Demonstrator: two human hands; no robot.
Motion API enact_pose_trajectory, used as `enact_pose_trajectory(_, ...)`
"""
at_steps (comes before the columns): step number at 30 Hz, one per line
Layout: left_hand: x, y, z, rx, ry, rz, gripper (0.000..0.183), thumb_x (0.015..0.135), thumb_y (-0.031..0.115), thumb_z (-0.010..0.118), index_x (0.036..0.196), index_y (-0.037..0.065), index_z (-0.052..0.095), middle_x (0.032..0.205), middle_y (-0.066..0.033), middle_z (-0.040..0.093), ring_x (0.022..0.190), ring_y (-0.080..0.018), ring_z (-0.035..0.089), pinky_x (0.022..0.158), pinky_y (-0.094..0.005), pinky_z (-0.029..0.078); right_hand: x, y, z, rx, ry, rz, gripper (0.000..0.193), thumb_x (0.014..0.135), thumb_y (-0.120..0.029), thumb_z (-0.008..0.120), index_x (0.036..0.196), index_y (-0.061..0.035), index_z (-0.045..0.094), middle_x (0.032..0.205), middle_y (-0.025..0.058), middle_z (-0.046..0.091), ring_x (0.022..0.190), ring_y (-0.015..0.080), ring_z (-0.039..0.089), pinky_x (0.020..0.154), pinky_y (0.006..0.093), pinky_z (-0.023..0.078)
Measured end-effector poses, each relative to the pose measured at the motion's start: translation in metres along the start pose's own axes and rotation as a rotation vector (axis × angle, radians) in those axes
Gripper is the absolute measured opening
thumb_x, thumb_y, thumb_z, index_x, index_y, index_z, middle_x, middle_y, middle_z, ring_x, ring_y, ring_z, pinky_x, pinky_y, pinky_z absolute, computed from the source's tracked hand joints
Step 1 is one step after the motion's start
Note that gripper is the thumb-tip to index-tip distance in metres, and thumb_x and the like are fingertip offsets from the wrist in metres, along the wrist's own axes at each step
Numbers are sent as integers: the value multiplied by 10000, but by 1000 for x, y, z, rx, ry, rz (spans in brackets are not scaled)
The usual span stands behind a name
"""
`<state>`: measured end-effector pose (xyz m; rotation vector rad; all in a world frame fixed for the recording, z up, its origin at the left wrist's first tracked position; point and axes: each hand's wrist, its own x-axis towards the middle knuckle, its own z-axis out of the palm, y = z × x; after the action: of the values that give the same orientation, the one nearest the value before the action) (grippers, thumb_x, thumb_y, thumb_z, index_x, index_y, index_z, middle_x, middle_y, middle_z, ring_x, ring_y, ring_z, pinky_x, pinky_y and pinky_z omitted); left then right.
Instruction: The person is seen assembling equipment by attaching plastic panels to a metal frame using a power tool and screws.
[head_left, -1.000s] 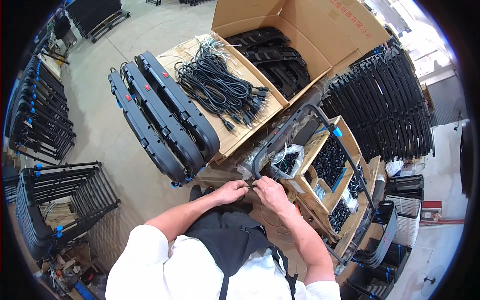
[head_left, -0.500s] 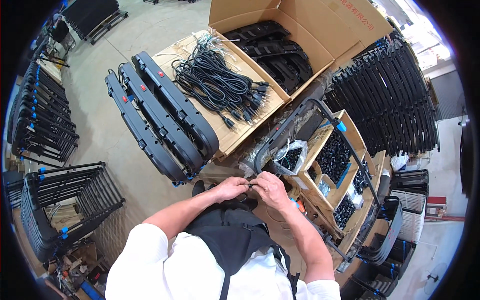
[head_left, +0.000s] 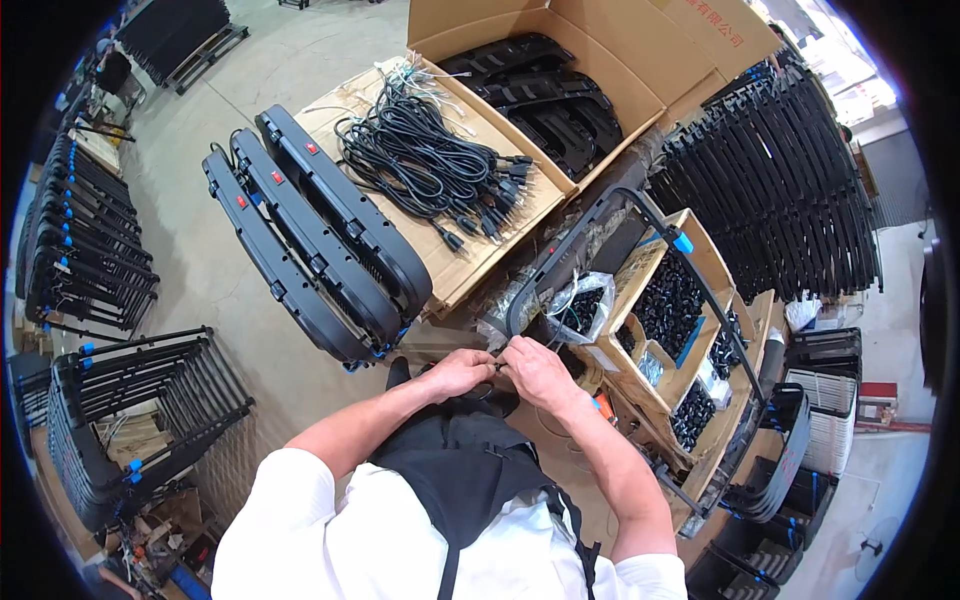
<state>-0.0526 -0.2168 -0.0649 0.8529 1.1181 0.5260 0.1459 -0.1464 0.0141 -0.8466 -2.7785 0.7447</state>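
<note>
My left hand (head_left: pixel 463 372) and my right hand (head_left: pixel 540 374) meet in front of my apron, their fingertips pinched together. Between them shows a small black part (head_left: pixel 499 366), mostly covered by the fingers; its exact kind is too small to make out. Just beyond the hands is the rounded corner of a black tubular frame (head_left: pixel 545 272) with a blue clip (head_left: pixel 682 243). It leans across a wooden compartment tray (head_left: pixel 627 292) filled with small black pieces (head_left: pixel 668 308). A clear plastic bag (head_left: pixel 582 306) of similar pieces lies by the tray's near left corner.
Ahead, a bundle of black power cords (head_left: pixel 425 160) lies on cardboard (head_left: pixel 535 215). Three dark grey housings with red switches (head_left: pixel 320 245) stand left of it. Behind is an open carton (head_left: pixel 690 50) of black mouldings. Stacked black frames (head_left: pixel 755 190) stand right, others (head_left: pixel 150 410) left.
My right hand's fingers have shifted slightly up and left over the small black part, covering more of it. The left hand stays nearly in place. The whole view has shifted slightly.
</note>
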Motion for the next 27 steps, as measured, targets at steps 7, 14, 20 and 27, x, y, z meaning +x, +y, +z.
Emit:
enact_pose_trajectory(7,-4,14,1,39,17,26,323,992,251,582,1129,-5,724,960,-60,718,901,-148,630,842,-324,515,-6,-1,10,-6,5,116,127,869,-69,685,961,-30,607,964,143,581,967,360,625,838,456,544)
enact_pose_trajectory(14,-2,11,1,297,133,101,357,983,285,607,1120,-22,727,937,-82,729,876,-160,655,830,-351,531,-44,-49,21,354,178,514,267,946,-154,698,1205,-99,665,1065,134,671,961,326,697,825,453,561)
enact_pose_trajectory(20,-2,25,4,275,51,21,344,1030,319,620,1123,2,719,857,-48,699,782,-136,648,741,-327,547,-85,16,113,262,-6,1147,616,939,-417,702,1384,-21,543,1218,256,698,1140,406,685,989,513,532)
enact_pose_trajectory(27,13,27,10,297,-50,15,346,1058,318,601,1106,-13,694,850,-43,713,748,-107,672,702,-312,557,-26,138,189,-31,55,1241,651,920,-290,617,1430,91,479,1043,229,738,941,381,760,798,460,621)
